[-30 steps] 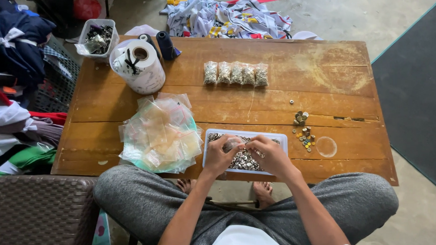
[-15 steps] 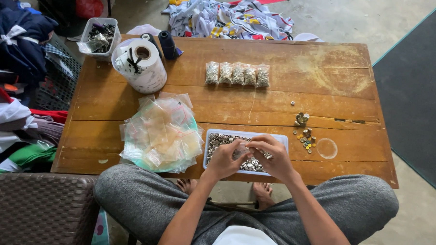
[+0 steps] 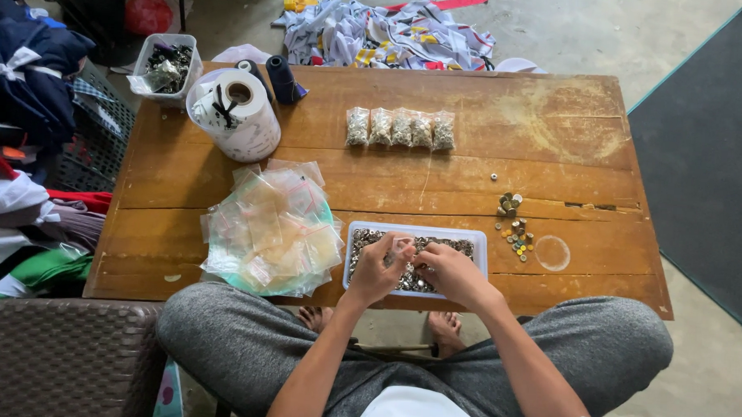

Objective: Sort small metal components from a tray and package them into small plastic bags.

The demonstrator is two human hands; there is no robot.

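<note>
A white tray [image 3: 420, 229] full of small metal pieces sits at the near edge of the wooden table [image 3: 554, 141]. Both my hands hover over it. My left hand [image 3: 375, 272] pinches a small clear bag [image 3: 401, 248] by its mouth. My right hand [image 3: 453, 273] is pinched shut at the bag's opening, apparently on a few metal pieces, though its fingertips are partly hidden. A heap of empty clear bags [image 3: 271, 230] lies just left of the tray. Several filled bags [image 3: 400, 127] stand in a row at the table's middle.
A white roll [image 3: 238, 117], black thread spools [image 3: 281, 78] and a tub of dark bits [image 3: 166, 66] stand at the far left. Loose metal pieces [image 3: 514, 230] and a clear round lid [image 3: 552, 253] lie right of the tray. Clothes are piled on the left, and a dark mat [image 3: 710, 163] lies on the right.
Both hands have shifted slightly toward the tray's near side, working together at the small bag. Nothing else on the table has moved.
</note>
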